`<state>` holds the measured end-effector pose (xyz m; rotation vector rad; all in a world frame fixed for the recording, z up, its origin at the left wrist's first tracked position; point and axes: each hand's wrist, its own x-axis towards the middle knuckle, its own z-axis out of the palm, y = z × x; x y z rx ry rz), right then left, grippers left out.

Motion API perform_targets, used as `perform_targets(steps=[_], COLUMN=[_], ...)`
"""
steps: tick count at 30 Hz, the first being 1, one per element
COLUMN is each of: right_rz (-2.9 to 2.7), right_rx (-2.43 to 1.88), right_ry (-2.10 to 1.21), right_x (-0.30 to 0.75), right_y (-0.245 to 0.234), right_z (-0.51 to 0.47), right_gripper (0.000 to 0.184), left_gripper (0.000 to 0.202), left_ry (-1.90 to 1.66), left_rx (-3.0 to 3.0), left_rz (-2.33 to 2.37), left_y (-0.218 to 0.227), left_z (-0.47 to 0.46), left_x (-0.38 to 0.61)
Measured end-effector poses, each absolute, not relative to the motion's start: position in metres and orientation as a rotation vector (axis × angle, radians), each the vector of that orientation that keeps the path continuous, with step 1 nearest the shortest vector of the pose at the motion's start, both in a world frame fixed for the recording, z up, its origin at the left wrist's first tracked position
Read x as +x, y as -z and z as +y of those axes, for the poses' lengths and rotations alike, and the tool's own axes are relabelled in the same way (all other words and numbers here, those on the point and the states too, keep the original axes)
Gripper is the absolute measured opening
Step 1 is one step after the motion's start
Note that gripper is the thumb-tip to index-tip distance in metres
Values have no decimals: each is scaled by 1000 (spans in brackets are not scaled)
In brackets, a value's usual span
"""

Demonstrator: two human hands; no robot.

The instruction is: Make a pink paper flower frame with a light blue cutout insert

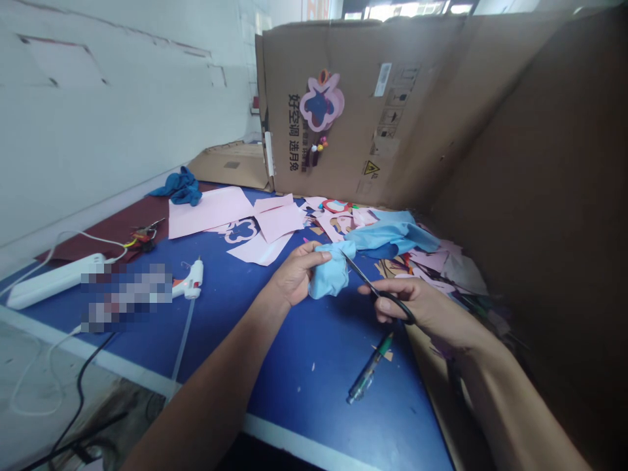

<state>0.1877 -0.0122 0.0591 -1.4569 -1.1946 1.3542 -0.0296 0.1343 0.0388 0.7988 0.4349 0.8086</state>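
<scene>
Pinched between the thumb and fingers of my left hand (297, 271) is a crumpled piece of light blue fabric (331, 273), held above the blue tabletop. My right hand (405, 304) grips black-handled scissors (366, 278), fingers through the loops. The blades point up and left, and their tips meet the upper right part of the fabric; whether they cut into it I cannot tell. Just below my right hand, a clear pen with a green end (370, 367) lies on the table. Behind the held piece spreads a larger light blue cloth (395, 234).
A glue gun (189, 282) and white power strip (56, 281) with cables lie at left. Pink paper sheets (210, 210), a dark blue cloth (180, 186) and paper scraps (432, 261) lie farther back. A tall cardboard box (353, 118) walls off the back and right.
</scene>
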Motion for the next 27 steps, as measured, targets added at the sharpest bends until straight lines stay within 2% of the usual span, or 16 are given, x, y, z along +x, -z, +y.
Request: perform_targets(steps=[27], right_rz=[-1252], right_rx=[-1493], right_ry=[-1300], right_x=[191], right_y=[-60], right_z=[-14], right_gripper=[59], left_gripper=[26], left_ry=[-738], left_rx=[782], left_rz=[410], left_y=[-35], left_z=[138], left_x=[-32])
